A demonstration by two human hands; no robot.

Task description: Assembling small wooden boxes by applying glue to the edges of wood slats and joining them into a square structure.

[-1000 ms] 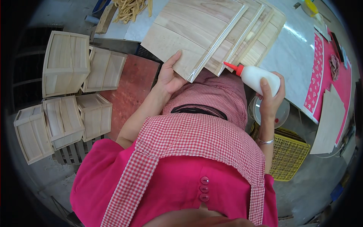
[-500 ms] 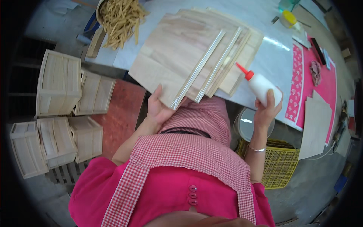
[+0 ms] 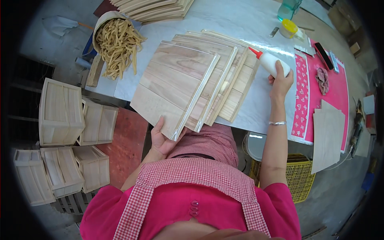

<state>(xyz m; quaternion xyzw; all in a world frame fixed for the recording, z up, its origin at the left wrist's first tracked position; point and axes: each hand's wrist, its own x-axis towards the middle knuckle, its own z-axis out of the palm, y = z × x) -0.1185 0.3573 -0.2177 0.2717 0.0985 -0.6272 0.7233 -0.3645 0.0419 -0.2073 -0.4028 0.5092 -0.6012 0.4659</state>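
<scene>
My left hand [image 3: 159,141] grips the near corner of the top wooden panel [image 3: 172,82], thumb above and fingers underneath. Under it several more panels are fanned out to the right and away, overhanging the table's near edge. Shiny wet glue lines [image 3: 197,98] run along the right and far edges of the upper panels. In my right hand [image 3: 282,83] is a white squeeze glue bottle [image 3: 273,64], tilted so that its red nozzle points up-left. The nozzle tip is beside the far right corner of the fanned panels; whether it touches them I cannot tell.
A tipped bucket of tan strips [image 3: 120,46] lies at the left of the table [image 3: 192,18], near stacked wooden slats [image 3: 156,9]. Wooden boxes [image 3: 62,112] stand at left. Right are a yellow-lidded tub [image 3: 288,29], pink cloth [image 3: 336,96], thin sheets [image 3: 328,132] and a yellow crate [image 3: 300,176].
My right hand has moved the glue bottle away from me, to the panels' far right corner. Glue lines now show along the far edges too. The view has shifted, revealing the slats.
</scene>
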